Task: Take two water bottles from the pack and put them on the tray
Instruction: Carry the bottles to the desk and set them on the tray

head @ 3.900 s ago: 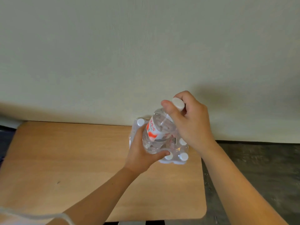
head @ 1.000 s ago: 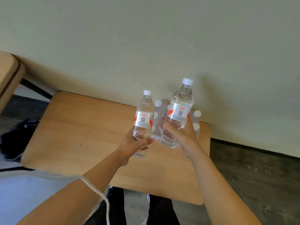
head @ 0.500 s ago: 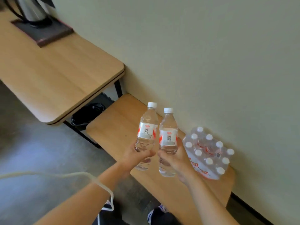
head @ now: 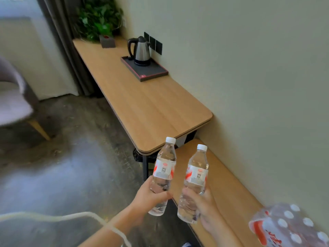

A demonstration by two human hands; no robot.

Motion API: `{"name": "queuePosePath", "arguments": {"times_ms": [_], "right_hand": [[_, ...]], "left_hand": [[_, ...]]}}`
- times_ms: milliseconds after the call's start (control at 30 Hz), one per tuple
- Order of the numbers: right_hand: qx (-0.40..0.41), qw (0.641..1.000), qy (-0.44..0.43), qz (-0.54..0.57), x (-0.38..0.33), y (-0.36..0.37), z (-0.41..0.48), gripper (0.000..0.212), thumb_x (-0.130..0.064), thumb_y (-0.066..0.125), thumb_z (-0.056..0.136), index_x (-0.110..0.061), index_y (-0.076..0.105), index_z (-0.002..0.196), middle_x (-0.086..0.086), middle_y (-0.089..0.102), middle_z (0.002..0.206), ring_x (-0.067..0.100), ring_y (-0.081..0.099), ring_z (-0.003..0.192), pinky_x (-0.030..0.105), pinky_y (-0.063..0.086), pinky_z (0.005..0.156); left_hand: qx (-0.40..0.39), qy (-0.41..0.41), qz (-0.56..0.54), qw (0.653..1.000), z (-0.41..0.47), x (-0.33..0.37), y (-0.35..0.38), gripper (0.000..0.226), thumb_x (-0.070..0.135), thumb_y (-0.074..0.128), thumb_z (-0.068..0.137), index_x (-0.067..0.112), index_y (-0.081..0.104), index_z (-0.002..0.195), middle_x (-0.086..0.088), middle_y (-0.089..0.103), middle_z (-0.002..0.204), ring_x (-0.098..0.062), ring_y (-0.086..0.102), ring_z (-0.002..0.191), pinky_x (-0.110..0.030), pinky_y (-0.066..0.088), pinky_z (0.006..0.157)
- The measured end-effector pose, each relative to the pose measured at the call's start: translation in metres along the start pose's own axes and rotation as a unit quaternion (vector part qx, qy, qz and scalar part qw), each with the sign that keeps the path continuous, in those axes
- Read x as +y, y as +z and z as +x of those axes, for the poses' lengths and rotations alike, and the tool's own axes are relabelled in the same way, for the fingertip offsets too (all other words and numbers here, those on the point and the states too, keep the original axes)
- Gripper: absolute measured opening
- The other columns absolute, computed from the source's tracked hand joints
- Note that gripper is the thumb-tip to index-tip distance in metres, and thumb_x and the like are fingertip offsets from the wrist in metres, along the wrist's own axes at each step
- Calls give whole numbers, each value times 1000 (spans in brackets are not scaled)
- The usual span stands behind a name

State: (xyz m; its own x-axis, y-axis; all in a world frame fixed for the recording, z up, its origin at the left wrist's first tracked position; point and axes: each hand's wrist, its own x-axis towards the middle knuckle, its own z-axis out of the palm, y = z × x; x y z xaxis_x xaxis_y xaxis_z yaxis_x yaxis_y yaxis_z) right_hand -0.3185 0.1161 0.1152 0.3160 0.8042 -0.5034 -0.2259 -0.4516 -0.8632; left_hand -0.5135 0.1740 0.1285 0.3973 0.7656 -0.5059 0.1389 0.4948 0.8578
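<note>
My left hand point(head: 149, 196) grips the lower part of a clear water bottle point(head: 164, 168) with a white cap and red-and-white label. In my right hand point(head: 203, 202) is a second, matching bottle point(head: 196, 175), also held upright. Both bottles hover over the near end of a low wooden bench point(head: 229, 191). The shrink-wrapped pack point(head: 292, 227) of several bottles lies on that bench at the bottom right. A dark tray point(head: 154, 73) with a red edge sits far ahead on the higher desk point(head: 151, 107), against the wall.
A steel kettle point(head: 140, 50) stands on the far half of the tray. A small dark box point(head: 107, 41) and a green plant point(head: 98, 18) are at the desk's far end. A grey chair point(head: 12, 97) is on the left, over a concrete floor. Wall sockets point(head: 153, 43) are behind the kettle.
My view has swung left, away from the pack and toward the desk with the tray. Both bottles stay in my hands and are now a little further apart.
</note>
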Motion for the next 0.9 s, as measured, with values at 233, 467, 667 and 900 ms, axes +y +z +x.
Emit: {"name": "queuePosePath", "arguments": {"times_ms": [233,467,667,900], "right_hand": [[-64,998,-1,-28,-36,108,66,51,-7,86,72,-20,61,116,7,79,93,25,77,86,42,61,77],[-112,994,-16,-9,-81,227,178,59,-5,84,73,-23,58,122,13,74,107,29,73,97,41,60,80],[-134,991,-11,2,-137,322,271,54,3,79,76,-12,56,122,23,69,103,35,69,90,51,57,85],[-135,991,-9,7,-196,406,352,56,3,79,77,-12,54,125,18,70,102,29,71,88,41,60,75]], "left_hand": [[65,17,-44,997,37,31,-99,52,24,84,68,32,61,115,9,78,93,-14,74,90,-30,55,78],[104,24,-24,994,117,79,-217,52,28,84,66,30,61,113,10,78,90,-10,76,84,-28,57,76],[137,13,-8,990,196,142,-315,44,26,84,70,29,61,108,3,77,91,-16,76,82,-17,59,61],[115,19,-2,993,277,205,-400,48,29,84,68,32,62,111,4,78,96,-16,76,87,-26,60,71]]}}
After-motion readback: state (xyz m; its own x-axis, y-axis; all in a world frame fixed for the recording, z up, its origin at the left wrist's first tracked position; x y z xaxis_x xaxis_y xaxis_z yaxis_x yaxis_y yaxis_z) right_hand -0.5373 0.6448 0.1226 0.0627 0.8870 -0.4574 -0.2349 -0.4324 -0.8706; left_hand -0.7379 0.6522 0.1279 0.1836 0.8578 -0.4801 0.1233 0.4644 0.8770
